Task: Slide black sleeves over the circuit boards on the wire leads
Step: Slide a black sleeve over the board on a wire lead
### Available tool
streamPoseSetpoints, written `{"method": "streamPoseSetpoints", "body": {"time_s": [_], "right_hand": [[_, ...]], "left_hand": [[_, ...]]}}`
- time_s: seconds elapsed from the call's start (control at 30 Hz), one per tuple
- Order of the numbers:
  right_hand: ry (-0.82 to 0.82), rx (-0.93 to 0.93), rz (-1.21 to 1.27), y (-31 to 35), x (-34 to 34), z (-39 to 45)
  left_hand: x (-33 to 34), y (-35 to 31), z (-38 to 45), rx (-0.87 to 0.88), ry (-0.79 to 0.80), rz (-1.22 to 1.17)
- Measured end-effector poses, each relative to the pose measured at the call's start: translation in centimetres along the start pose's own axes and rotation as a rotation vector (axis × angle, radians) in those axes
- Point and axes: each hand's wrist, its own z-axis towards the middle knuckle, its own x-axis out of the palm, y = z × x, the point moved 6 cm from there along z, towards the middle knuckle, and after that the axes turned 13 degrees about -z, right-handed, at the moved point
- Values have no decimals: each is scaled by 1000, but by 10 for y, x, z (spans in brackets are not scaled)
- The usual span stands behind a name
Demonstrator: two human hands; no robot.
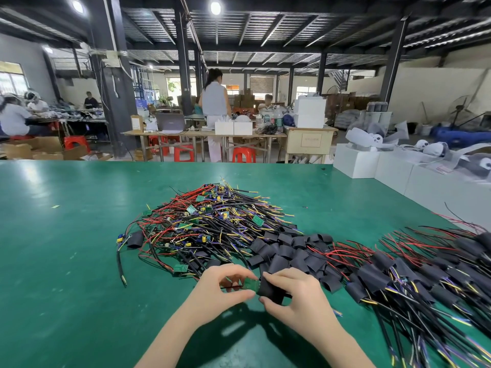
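Both bare forearms reach in from six o'clock and meet at the centre. The left hand (220,286), toward nine o'clock, has thumb and fingers curled into a pinch. The right hand (295,296), toward three o'clock, is likewise pinched shut, fingertips nearly touching the left's.

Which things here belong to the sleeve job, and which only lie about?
Job: left hand holding circuit board; right hand holding black sleeve; wire pile; loose sleeves; sleeved leads.
Lying about: white boxes; red stools.
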Motion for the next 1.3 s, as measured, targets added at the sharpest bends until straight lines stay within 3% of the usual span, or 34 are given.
{"method": "streamPoseSetpoints", "body": {"time_s": [0.2,0.57,0.87,1.13,1.3], "right_hand": [[-31,-12,14,-1,-3,0],[23,-68,-58,3,1,-1],[4,-57,-19,0,0,-1],[11,-31,29,2,3,-1],[-10,6,100,-4,3,-1]], "left_hand": [[0,1,0,-72,-8,-49],[5,4,0,-45,-3,-7],[-6,16,0,-237,-87,-308],[0,12,1,-147,-77,-282],[0,12,0,-197,-72,-350]]}}
